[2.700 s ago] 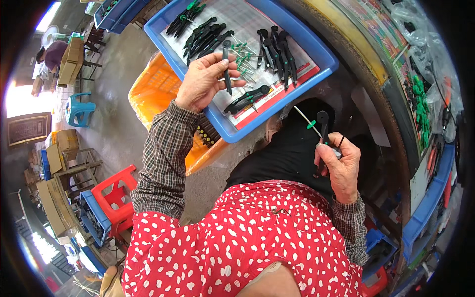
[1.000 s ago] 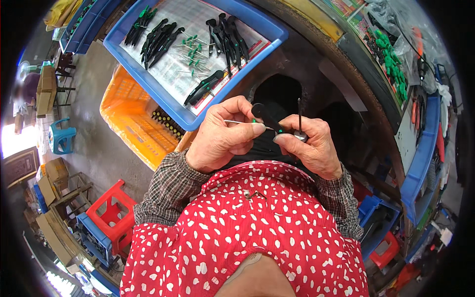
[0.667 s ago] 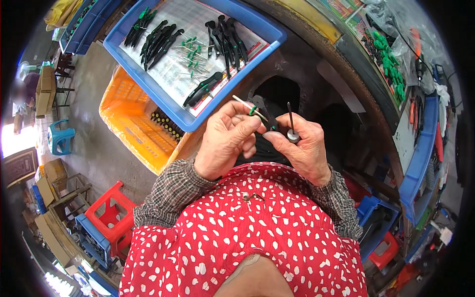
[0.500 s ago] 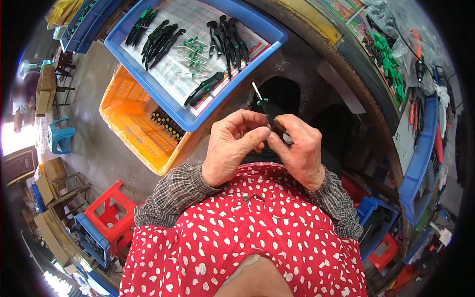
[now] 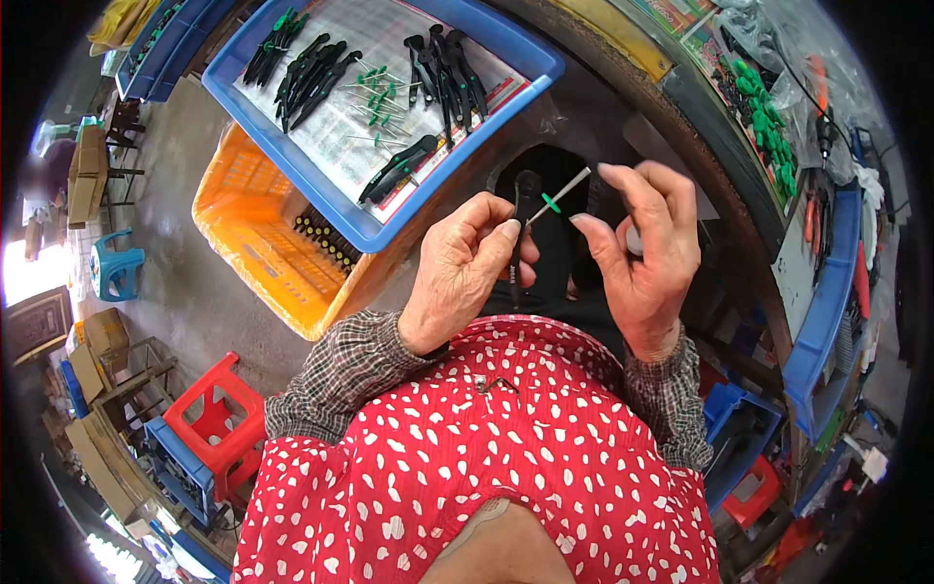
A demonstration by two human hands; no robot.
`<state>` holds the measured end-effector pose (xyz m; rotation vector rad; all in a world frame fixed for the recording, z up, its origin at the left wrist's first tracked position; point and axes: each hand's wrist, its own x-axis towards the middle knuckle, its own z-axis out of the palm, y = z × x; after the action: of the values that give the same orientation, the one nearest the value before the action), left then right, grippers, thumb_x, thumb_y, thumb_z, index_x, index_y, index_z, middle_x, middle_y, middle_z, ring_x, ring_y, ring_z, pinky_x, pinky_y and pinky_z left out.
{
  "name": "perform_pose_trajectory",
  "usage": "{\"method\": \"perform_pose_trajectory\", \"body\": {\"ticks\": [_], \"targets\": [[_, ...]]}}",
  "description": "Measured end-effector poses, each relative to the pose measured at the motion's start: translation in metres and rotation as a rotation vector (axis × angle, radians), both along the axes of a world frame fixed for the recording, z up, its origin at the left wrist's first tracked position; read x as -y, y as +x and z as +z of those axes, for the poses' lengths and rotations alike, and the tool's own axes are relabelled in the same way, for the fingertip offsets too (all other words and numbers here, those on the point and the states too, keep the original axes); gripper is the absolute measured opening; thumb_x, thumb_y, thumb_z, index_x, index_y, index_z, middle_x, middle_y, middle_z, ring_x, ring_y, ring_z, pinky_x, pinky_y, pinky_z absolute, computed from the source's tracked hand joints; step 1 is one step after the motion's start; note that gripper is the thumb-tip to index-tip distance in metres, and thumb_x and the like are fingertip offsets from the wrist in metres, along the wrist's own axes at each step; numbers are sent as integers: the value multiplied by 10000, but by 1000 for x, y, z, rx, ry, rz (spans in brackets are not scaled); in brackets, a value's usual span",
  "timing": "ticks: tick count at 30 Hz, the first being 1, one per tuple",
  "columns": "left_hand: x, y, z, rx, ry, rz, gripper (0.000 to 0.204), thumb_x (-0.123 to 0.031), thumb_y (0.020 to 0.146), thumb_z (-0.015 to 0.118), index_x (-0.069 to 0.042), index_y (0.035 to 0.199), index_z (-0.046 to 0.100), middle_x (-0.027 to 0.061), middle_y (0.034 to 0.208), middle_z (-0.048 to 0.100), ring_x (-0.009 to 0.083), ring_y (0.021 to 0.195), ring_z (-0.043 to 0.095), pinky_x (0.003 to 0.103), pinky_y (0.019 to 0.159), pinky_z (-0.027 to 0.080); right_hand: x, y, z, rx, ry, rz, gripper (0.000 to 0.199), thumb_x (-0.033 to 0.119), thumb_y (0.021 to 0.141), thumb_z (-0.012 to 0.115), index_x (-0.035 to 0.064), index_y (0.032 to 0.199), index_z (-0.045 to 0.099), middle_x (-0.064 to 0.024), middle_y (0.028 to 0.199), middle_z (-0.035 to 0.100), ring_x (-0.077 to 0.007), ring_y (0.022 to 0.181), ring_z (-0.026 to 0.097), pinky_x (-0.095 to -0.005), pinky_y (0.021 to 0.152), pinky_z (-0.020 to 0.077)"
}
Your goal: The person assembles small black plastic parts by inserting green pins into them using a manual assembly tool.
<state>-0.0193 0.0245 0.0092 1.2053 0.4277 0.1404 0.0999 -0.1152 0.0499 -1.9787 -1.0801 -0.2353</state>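
Note:
My left hand [image 5: 469, 263] pinches a slim black tool handle [image 5: 526, 187] with a round upper end, held upright over my lap. Beside the left fingertips, a thin metal rod [image 5: 576, 182] slants up to the right, carrying a small green winged collar [image 5: 552, 202]; its lower end is hidden at the fingers. My right hand [image 5: 650, 248] is just right of the rod's tip, thumb and forefinger spread, not touching it. A pale round thing [image 5: 634, 240] shows by its curled fingers; I cannot tell what it is.
A blue tray [image 5: 321, 190] at upper left bears black handles [image 5: 316, 83] and loose green-collared rods [image 5: 377, 102]. Below it stands an orange crate [image 5: 255, 282] with several black pieces. A red stool [image 5: 219, 414] is at left. Along the right runs a workbench edge [image 5: 720, 161] with green parts [image 5: 764, 127].
My right hand has let go of the handle and moved right, its fingers opening. The handle now stands more clearly in my left hand, and the rod has tilted to the right.

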Motion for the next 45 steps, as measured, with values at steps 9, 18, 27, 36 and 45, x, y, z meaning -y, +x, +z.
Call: {"method": "perform_pose_trajectory", "body": {"ticks": [9,18,27,36,45], "targets": [[-3,-7,-5,9,-219,3,174,-187,1008,475,-48,1095,533,-5,765,536,16,579,394,150,478,312,3,4,-11,-438,-82,306,233,95,783,746,-21,968,665,-81,780,629,-131,669,601,-253,579,471],[-9,-11,-6,23,-243,-36,200,-124,954,567,-22,1116,509,-8,783,517,34,599,406,167,499,319,6,-8,-24,-780,-125,230,212,95,773,759,-6,934,664,-28,745,614,-71,605,514,-218,531,412],[-11,-12,-8,13,-240,-15,215,-107,931,603,-16,1103,511,-9,753,509,34,592,417,172,493,319,0,-12,-30,-612,-81,267,198,117,784,757,-9,884,641,-10,696,568,-52,588,472,-206,511,371],[-28,-13,-10,116,-208,131,183,-97,922,615,-10,1065,541,1,737,523,51,575,447,186,485,345,4,-2,-35,-1226,49,235,175,150,898,652,-23,872,644,37,595,522,-13,483,447,-172,433,333],[-124,5,-1,19,707,322,187,-80,854,654,67,968,644,31,803,635,77,675,560,215,617,456,0,0,-34,-1057,41,185,130,98,855,698,-11,909,653,50,597,530,2,484,445,-152,433,321]]}}
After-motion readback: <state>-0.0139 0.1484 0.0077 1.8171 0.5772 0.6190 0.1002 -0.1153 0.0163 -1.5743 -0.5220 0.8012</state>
